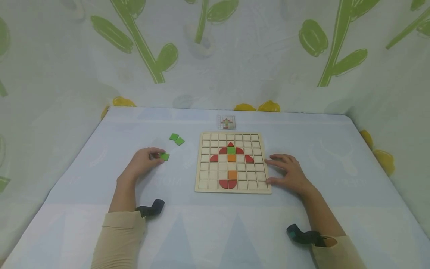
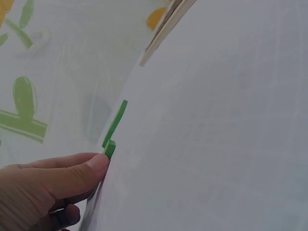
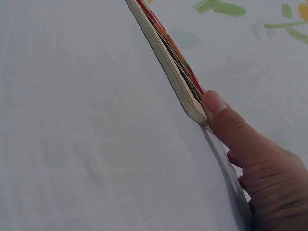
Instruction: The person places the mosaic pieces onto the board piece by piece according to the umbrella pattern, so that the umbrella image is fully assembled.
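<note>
My left hand [image 1: 143, 163] pinches a green square tile [image 1: 165, 157] between thumb and fingers, left of the board. In the left wrist view the held tile [image 2: 110, 148] sticks out past the thumb tip. Two more green tiles [image 1: 174, 137] lie on the table just beyond. My right hand [image 1: 289, 174] touches the right edge of the wooden grid board [image 1: 248, 175], its fingers spread and relaxed. On the board are a red triangle [image 1: 230, 144], a green square [image 1: 231, 150], two orange squares [image 1: 231, 158] and several red quarter-round pieces [image 1: 223, 151].
A small pattern card [image 1: 226, 122] lies behind the board, printed with a similar coloured figure. The pale table [image 1: 208, 220] ends at a patterned cloth wall [image 1: 248, 56] at the back. Dark wrist cameras [image 1: 152, 207] are worn near both sleeves.
</note>
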Demonstrator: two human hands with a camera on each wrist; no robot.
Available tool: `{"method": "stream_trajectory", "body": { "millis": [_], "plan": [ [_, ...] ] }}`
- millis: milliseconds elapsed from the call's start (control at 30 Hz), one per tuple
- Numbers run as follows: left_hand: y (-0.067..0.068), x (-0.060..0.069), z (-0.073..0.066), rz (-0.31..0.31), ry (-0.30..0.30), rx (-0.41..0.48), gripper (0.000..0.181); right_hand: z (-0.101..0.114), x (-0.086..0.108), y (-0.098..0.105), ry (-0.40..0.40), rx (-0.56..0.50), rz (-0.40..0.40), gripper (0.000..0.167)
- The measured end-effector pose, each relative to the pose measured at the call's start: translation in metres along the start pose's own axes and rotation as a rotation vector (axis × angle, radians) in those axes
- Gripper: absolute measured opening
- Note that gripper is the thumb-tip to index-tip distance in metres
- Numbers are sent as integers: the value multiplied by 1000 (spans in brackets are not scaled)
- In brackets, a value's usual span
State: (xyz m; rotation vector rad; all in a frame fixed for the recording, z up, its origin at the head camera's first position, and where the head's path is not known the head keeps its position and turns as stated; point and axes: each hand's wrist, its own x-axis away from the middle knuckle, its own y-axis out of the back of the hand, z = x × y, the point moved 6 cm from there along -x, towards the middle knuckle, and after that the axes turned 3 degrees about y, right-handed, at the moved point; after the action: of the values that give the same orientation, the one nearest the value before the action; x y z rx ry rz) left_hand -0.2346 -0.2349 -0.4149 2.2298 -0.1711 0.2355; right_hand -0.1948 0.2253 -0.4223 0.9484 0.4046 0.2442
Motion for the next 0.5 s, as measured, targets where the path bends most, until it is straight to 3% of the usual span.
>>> {"method": "stream_trajectory", "body": {
  "millis": [500],
  "plan": [
    [-9,-6,-4,-29,-72,31,36,0,0,0,16,3,-9,65]
  ]
}}
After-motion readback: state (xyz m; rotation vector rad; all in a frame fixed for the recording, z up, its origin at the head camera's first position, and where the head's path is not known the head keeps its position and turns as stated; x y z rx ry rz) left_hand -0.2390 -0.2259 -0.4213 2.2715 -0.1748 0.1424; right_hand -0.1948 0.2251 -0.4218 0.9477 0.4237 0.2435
